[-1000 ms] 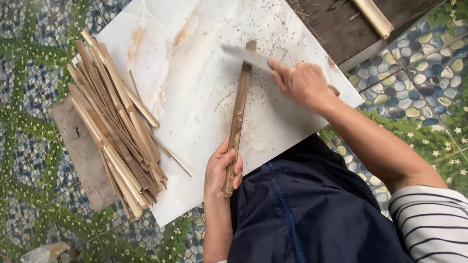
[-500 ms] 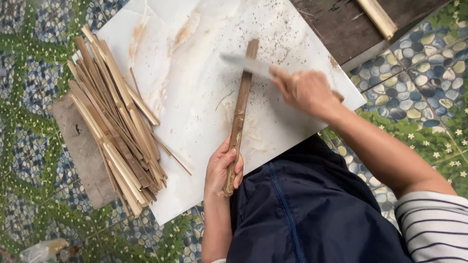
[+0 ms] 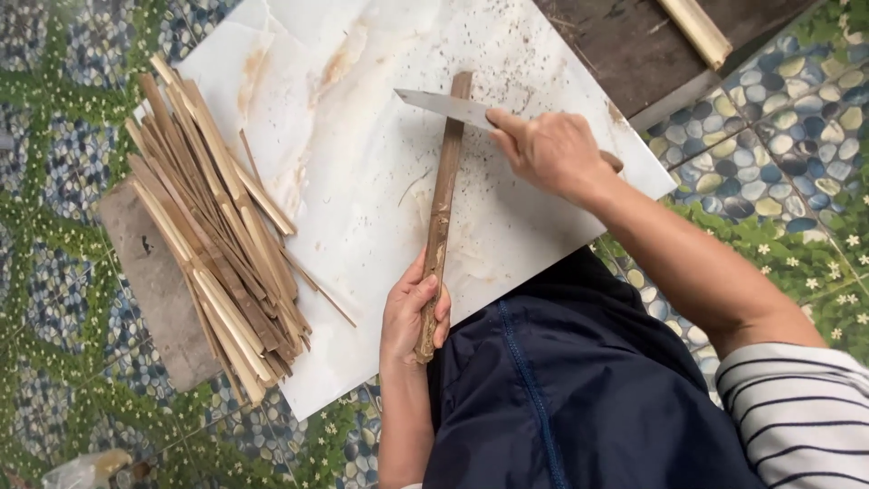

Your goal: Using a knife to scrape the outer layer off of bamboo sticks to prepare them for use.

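We note the knife [image 3: 445, 107] blade has shifted vs. a sec ago: it now sits nearer the far end of the bamboo stick [image 3: 441, 213], so cutting carries on there. Right hand [image 3: 548, 152] closed round knife handle; left hand [image 3: 412, 312] closed round stick's near end, on white worktop [image 3: 380, 109]. No containers seen; split strips [image 3: 217, 244] piled left.

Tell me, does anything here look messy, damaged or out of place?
Mostly working mess. The white tile slab is stained brown and speckled with dark crumbs around the bamboo stick. The pile of split strips spills off the slab's left edge onto a grey block. Nothing looks broken.
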